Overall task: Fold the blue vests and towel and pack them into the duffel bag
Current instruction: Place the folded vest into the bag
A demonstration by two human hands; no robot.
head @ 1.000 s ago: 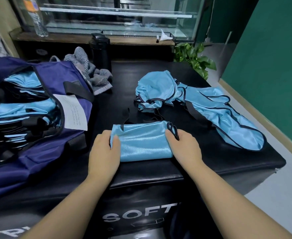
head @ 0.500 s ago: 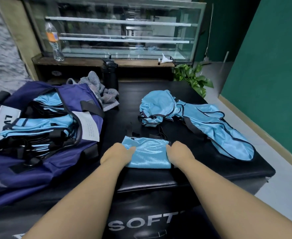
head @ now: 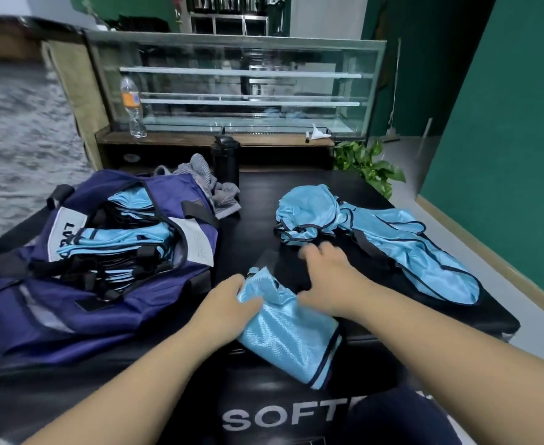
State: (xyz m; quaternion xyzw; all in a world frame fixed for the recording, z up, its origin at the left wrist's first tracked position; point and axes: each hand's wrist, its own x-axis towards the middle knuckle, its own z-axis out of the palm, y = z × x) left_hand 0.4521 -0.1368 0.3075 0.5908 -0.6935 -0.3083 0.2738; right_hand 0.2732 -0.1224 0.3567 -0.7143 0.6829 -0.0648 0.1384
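Note:
A folded light blue vest (head: 291, 335) hangs over the near edge of the black padded table (head: 299, 187). My left hand (head: 229, 303) grips its upper left corner. My right hand (head: 325, 277) is blurred, fingers spread, resting just beyond the vest's upper right edge and holding nothing. A navy duffel bag (head: 103, 303) lies open on the left, with several folded blue vests (head: 119, 242) stacked inside. Unfolded blue vests (head: 380, 239) lie in a heap at the right. A grey striped towel (head: 209, 184) is crumpled behind the bag.
A black bottle (head: 225, 159) stands at the table's far edge beside the towel. Behind it runs a wooden shelf with a glass display case (head: 238, 88) and a plastic water bottle (head: 131, 107). A green plant (head: 367, 165) sits at the far right corner, next to a green wall.
The folded vest was flat under both hands; now my left hand has pulled it toward the near edge and tilted it. My right hand has let go and moved away toward the heap.

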